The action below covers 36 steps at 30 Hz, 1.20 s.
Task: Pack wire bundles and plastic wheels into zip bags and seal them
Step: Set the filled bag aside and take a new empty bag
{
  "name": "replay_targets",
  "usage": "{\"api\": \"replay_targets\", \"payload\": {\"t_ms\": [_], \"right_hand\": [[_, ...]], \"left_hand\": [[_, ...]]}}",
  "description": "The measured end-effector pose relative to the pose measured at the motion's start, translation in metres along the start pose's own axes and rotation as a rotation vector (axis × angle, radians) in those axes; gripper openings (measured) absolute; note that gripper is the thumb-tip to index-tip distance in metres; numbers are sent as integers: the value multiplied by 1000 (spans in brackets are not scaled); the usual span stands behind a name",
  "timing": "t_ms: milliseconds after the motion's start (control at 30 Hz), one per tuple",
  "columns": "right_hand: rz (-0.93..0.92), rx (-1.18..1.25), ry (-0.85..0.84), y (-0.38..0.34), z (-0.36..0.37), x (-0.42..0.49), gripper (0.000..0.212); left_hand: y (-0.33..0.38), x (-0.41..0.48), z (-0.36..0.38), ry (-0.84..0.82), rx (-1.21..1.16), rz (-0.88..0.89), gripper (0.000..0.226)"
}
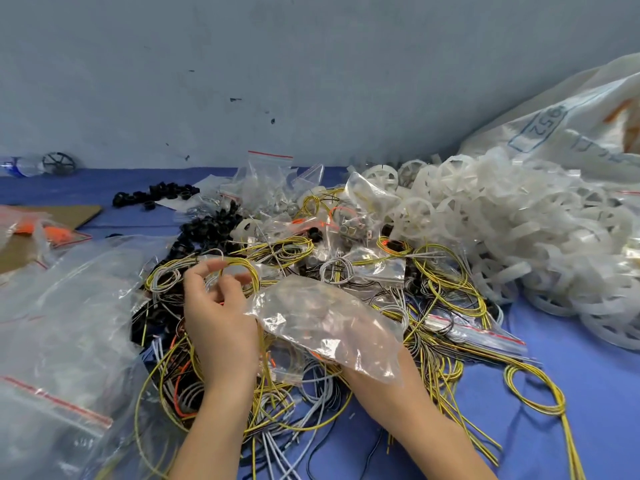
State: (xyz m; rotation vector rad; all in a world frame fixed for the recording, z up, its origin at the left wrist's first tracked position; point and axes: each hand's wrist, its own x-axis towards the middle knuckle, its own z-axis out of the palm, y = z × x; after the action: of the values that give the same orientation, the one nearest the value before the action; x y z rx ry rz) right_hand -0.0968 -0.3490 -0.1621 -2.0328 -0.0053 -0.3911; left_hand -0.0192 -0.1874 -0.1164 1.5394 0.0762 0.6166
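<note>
Here the left hand (pixel 221 323) is raised over the tangle, thumb and fingertips pinching a coiled yellow wire bundle (pixel 251 270) at the top of its loop. The loop stands roughly upright, and its loose tails seem to trail down past the palm toward the person. The right hand (pixel 367 381) is almost wholly hidden under a crumpled clear zip bag (pixel 322 317). The bag sits lifted above the pile, so it is probably being held, but how those fingers lie cannot be told.

The bundle lies just left of the bag's upper-left end, nearly touching it. The bag's long axis runs from there down and right toward the right wrist. Which end is its mouth cannot be made out, and the next move likely depends on that: the left hand is already nearest and would feed the coil rightward into the opening.

More loose wire covers the blue bench (pixel 588 393) all round. The plastic wheels (pixel 502 220) are heaped well off to the right, on the right hand's side.
</note>
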Motion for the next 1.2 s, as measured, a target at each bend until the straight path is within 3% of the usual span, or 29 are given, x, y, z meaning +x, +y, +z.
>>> {"api": "replay_targets", "payload": {"t_ms": [67, 167, 233, 300, 367, 400, 500, 633, 767, 1000, 1200], "right_hand": [[-8, 37, 13, 4, -2, 0, 32], [-22, 17, 66, 15, 7, -7, 45], [121, -17, 70, -7, 4, -11, 34], [93, -134, 217, -13, 2, -7, 50], [122, 104, 126, -19, -5, 6, 35], [90, -17, 229, -9, -7, 10, 25], [103, -74, 170, -4, -8, 14, 64], [117, -122, 113, -3, -8, 17, 79], [57, -150, 69, -9, -7, 13, 69], [-53, -308, 93, -15, -6, 8, 37], [-87, -147, 212, -15, -10, 7, 21]], "left_hand": [[-6, 1, -1, -91, 98, -32, 25], [-9, -2, 1, -236, 146, -136, 20], [-9, -5, 5, -297, 219, -117, 16], [-7, -8, 9, -345, 309, -99, 19], [-7, -11, 13, -389, 398, -80, 21], [-6, -13, 13, -412, 443, -66, 22], [-6, -18, 14, -460, 539, 47, 29], [-7, -23, 18, -530, 590, 123, 33], [-10, -20, 15, -606, 589, 94, 29], [0, -23, 17, -727, 216, -16, 26], [2, -27, 19, -765, 72, -13, 26]]}}
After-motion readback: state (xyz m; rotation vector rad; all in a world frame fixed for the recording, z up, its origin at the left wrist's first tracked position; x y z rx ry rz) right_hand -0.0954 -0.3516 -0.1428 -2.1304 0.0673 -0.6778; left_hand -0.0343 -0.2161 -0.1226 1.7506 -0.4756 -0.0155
